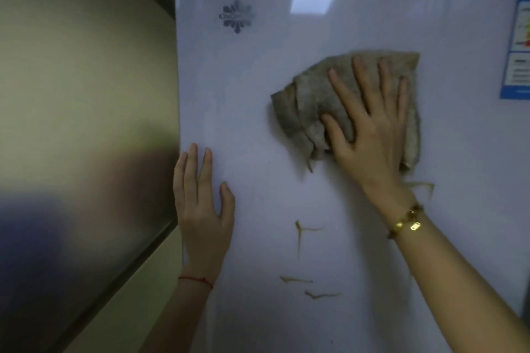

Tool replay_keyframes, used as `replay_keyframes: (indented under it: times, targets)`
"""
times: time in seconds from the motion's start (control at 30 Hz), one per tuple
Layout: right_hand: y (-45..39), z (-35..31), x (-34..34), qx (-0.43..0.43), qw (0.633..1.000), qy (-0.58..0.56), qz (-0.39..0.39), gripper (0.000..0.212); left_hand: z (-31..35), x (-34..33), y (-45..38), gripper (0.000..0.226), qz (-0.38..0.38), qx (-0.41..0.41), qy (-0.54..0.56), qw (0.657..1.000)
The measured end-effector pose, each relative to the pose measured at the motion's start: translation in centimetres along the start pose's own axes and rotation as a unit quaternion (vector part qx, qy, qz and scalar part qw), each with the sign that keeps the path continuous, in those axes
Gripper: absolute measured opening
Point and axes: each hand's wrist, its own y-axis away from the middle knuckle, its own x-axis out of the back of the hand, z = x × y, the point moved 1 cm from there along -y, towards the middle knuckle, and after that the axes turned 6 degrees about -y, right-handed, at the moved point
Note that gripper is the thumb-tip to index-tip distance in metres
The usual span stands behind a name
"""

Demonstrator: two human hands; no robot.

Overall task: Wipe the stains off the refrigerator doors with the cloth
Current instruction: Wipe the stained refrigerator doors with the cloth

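Note:
A glossy white refrigerator door (258, 100) fills most of the view. My right hand (370, 120) lies flat with spread fingers on a crumpled grey-brown cloth (309, 100), pressing it against the door's upper middle. My left hand (200, 203) rests flat on the door's left edge, fingers pointing up, holding nothing. Brownish stains streak the door below the cloth: a T-shaped stain (301, 233), two short smears (295, 280) lower down, and a faint streak (421, 185) beside my right wrist.
A grey flower-shaped logo (236, 16) sits at the door's upper left. A blue and white label (517, 46) is stuck at the right edge. A beige wall or cabinet side (80, 94) stands left of the refrigerator.

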Motion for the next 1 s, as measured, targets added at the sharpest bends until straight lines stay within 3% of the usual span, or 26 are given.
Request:
replay_keyframes:
  times: [0.23, 0.47, 0.67, 0.73, 0.87, 0.93, 1.0]
  targets:
    - [10.1, -1.7, -0.3, 0.188, 0.975, -0.018, -0.115, 0.054, 0.4, 0.2, 0.3, 0.052, -0.009, -0.004, -0.007, 1.0]
    - [2.6, -1.0, -0.9, 0.036, 0.999, -0.036, 0.001, 0.05, 0.3, 0.0, 0.4, 0.051, -0.008, 0.003, -0.008, 1.0]
    - [10.4, -1.7, -0.1, 0.208, 0.97, -0.022, -0.123, 0.053, 0.1, 0.1, 0.4, 0.05, -0.01, -0.007, -0.013, 1.0]
    - [9.3, -0.5, 0.4, 0.191, 0.974, -0.029, -0.115, 0.051, 0.1, 0.1, 0.4, 0.051, -0.01, -0.003, -0.015, 1.0]
    - [3.4, -0.3, -0.3, 0.058, 0.998, -0.035, -0.014, 0.048, 0.2, 0.1, 0.4, 0.051, -0.01, -0.001, -0.01, 1.0]
    - [4.1, -1.6, -0.9, 0.068, 0.996, -0.043, -0.028, 0.05, 0.2, 0.2, 0.3, 0.05, -0.012, 0.0, -0.01, 1.0]
    - [8.0, -2.6, -1.2, 0.138, 0.985, -0.054, -0.092, 0.054, 0.1, 0.3, 0.3, 0.05, -0.021, -0.004, -0.013, 1.0]
